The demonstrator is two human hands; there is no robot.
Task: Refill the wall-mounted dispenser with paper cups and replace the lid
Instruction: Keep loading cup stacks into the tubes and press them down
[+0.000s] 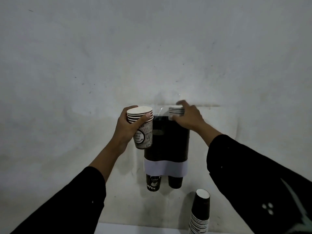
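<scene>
The wall-mounted dispenser (168,142) is a dark twin tube with a white band (166,168) near its bottom. Two dark cups poke out below, one printed "Coffee" (153,183) and a plain one (175,182). My left hand (125,127) grips a short stack of white printed paper cups (141,127), rims up, just left of the dispenser's top. My right hand (187,115) holds another small stack of cups (176,110) at the open top of the right tube. No lid can be made out.
A tall stack of dark paper cups (200,211) stands at the lower right on a pale surface (135,228). The grey wall (152,56) fills the background behind the dispenser. Black sleeves cover both forearms.
</scene>
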